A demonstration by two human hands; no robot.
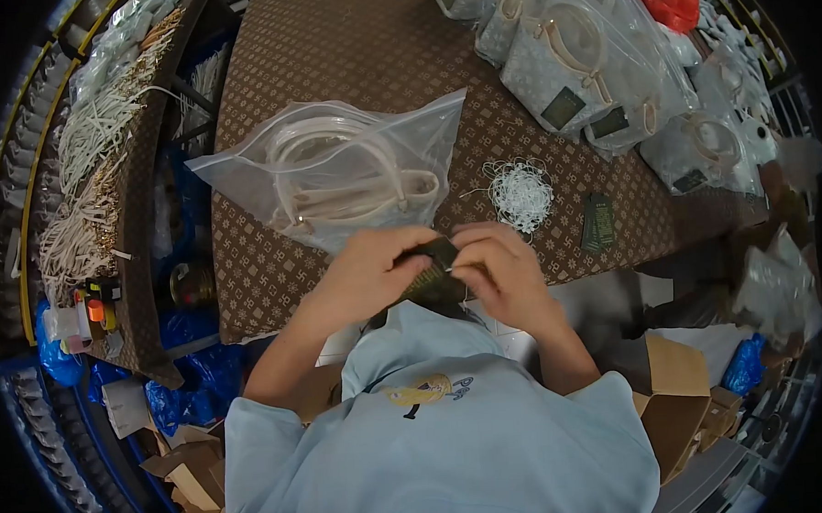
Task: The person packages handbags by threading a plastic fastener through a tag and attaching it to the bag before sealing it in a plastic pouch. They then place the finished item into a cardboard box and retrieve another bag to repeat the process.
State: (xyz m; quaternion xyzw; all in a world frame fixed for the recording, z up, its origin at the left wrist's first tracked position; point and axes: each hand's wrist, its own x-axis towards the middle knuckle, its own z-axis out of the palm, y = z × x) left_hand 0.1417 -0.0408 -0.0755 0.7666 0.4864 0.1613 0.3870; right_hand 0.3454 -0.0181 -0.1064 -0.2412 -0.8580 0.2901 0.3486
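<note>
My left hand (371, 269) grips a dark green hang tag (440, 252) near the table's front edge. At the tag's corner, my right hand (501, 269) has its thumb and fingers pinched together, seemingly on a small white string that is mostly hidden. Just beyond my hands lies a cream handbag (358, 196) inside a clear zip bag (242, 177). Right of it sits a tangled heap of white tag strings (521, 197). Farther right, a small stack of dark green tags (598, 223) rests on the patterned tablecloth.
Several bagged handbags (550, 72) with green tags stand at the back right of the brown table (356, 39). Bundles of cream straps (104, 151) lie on a side bench at left. Open cardboard boxes (677, 364) and blue plastic bags (201, 385) flank me below.
</note>
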